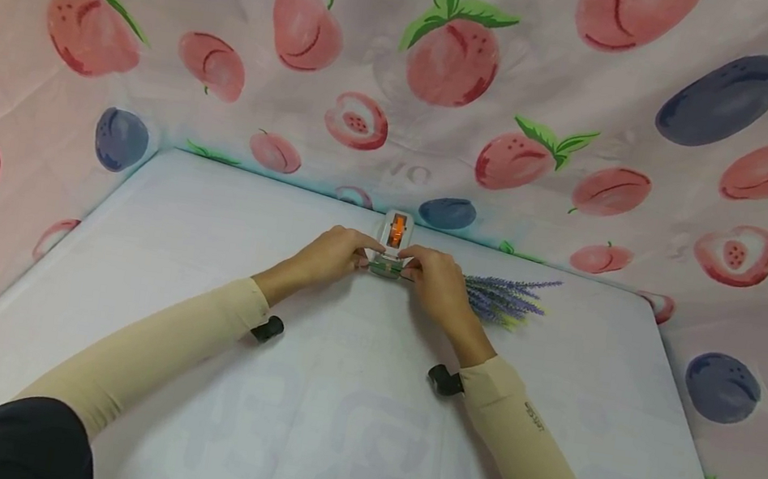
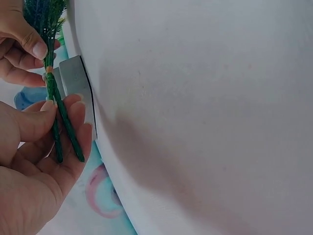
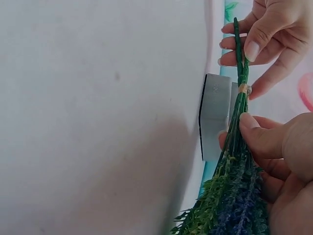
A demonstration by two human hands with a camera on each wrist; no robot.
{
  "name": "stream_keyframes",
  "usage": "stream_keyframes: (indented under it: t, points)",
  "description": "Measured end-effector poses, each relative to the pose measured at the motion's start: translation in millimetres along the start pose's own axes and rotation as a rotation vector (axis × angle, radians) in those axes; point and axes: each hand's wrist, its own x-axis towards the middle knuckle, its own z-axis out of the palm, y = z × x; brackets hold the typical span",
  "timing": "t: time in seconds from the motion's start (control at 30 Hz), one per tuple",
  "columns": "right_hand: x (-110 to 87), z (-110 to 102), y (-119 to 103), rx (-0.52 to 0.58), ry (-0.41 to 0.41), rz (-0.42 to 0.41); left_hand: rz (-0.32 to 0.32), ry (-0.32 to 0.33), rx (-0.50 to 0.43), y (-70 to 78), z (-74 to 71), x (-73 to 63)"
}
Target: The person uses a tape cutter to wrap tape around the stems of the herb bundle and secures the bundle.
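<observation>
A bunch of artificial lavender [image 1: 504,299] lies sideways across the front of a grey tape dispenser [image 1: 386,233] that has an orange core. My left hand [image 1: 332,255] pinches the green stem ends [image 2: 68,128] between thumb and fingers. On the flower side, my right hand [image 1: 438,284] pinches the stems [image 3: 236,139] just above the blossoms. Between both hands a narrow tan band [image 3: 242,88] circles the stems, right beside the dispenser. In the head view the fingers partly hide the stems.
The dispenser stands near the far edge of a white table [image 1: 332,396]. Behind the table hangs a fruit-patterned cloth [image 1: 396,45], which also covers the sides. A small black wrist camera [image 1: 268,328] sits under the left sleeve, another [image 1: 443,380] under the right.
</observation>
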Motion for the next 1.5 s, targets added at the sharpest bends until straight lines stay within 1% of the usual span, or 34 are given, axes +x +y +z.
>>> stream_keyframes:
  t: [0.27, 0.57, 0.73, 0.83, 1.0, 1.23, 1.5]
  points:
    - [2.0, -4, -3, -0.026, -0.006, -0.008, -0.017, -0.001, -0.001, -0.1, 1.1, -0.6]
    - [2.2, -1, -1, 0.013, 0.000, 0.003, -0.030, -0.002, 0.008, -0.9, 0.3, 2.4]
    - [2.2, 2, 1, 0.029, 0.010, 0.034, 0.001, -0.004, 0.003, -2.3, -0.8, 4.2]
    - [2.7, 2, 1, 0.030, 0.012, 0.030, 0.012, -0.004, -0.007, -3.5, -1.2, 4.3]
    - [3.1, 0, 3, 0.039, -0.016, 0.022, 0.007, -0.022, -0.035, -4.6, -1.3, 6.0]
    - [4.5, -4, 3, 0.050, -0.071, 0.060, -0.004, -0.069, -0.054, -4.1, -4.4, 7.7]
    - [5.9, 0, 9, 0.111, -0.053, 0.059, -0.019, -0.092, -0.067, -4.0, -5.3, 9.6]
